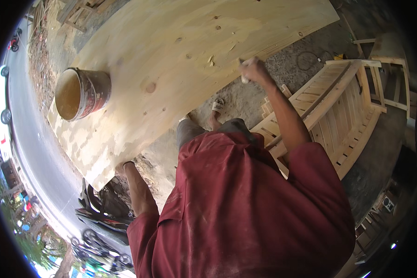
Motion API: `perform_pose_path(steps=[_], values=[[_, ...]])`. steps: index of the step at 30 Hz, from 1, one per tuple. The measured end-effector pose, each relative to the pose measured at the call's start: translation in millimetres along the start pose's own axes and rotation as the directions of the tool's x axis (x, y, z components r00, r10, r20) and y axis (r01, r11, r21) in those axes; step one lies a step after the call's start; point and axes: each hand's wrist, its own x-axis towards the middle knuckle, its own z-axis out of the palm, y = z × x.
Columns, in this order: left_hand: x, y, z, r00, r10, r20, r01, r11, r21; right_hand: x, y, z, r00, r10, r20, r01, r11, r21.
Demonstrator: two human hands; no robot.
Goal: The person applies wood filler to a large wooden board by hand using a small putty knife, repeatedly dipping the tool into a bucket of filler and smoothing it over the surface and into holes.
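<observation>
1. Plywood sheet – large pale panel with knots, fills the upper centre of the frame and runs from the lower left up to the upper right edge. What carries it is hidden.
2. Right hand, upper centre-right of the frame: closed in a fist around a small pale object at the near edge of the sheet. Object mostly hidden in the grip, can't tell what it is.
3. Left hand, lower left of centre: fingers curled over the lower corner edge of the sheet, gripping it. Only the knuckles and wrist show.
4. Bucket – worn, reddish outside, tan inside, sits on the sheet at the left of the frame, mouth turned toward the left. Well apart from both hands.
5. Person's red shirt fills the lower centre; one foot in a sandal shows just below the sheet's edge, on rough concrete ground.
6. Slatted wooden frame, pale bare wood, lies on the ground at the right of the frame, just beside the right forearm in the picture.
7. More bare wooden frames at the far right, behind the slatted one.
8. Left rim: road with a white vehicle; parked motorbikes at the lower left, below the left hand.
</observation>
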Motion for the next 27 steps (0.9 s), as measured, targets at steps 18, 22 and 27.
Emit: perform_pose_path(steps=[18,22,27], values=[[16.7,-3.1,18.4,1.0,0.015,-0.001,-0.015,0.999,-0.037,-83.4,-66.3,62.7,0.959,-0.254,0.126,0.271,0.952,-0.145],[21.9,-14.6,18.7,1.0,-0.005,-0.003,0.005,0.999,-0.04,-94.7,-17.4,109.5,0.927,-0.374,0.015,0.366,0.896,-0.254],[23.7,-10.9,19.7,1.0,0.006,-0.003,-0.006,0.999,-0.054,-118.1,-26.8,88.3,0.904,-0.414,0.11,0.428,0.87,-0.245]])
